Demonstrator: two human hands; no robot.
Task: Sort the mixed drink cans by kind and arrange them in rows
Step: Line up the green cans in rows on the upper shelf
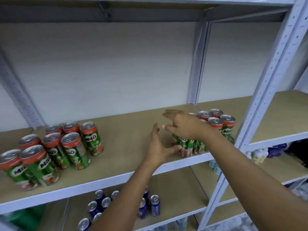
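Two groups of green and red Milo cans stand on the tan shelf board [126,130]. The left group [71,147] holds several cans in loose rows near the front edge. The right group [216,121] is packed tight next to the shelf's upright post. My left hand [158,147] is open, palm toward the right group, its thumb touching the base of the nearest can [185,150]. My right hand [181,125] lies open over the left side of that group, fingers spread and pointing left, hiding some can tops.
Several blue cans [155,205] stand on the shelf below, partly behind my left forearm. A grey metal post [260,97] divides this rack from the one to the right, where pale and dark blue packages [275,150] sit lower down. Bare board lies between the two Milo groups.
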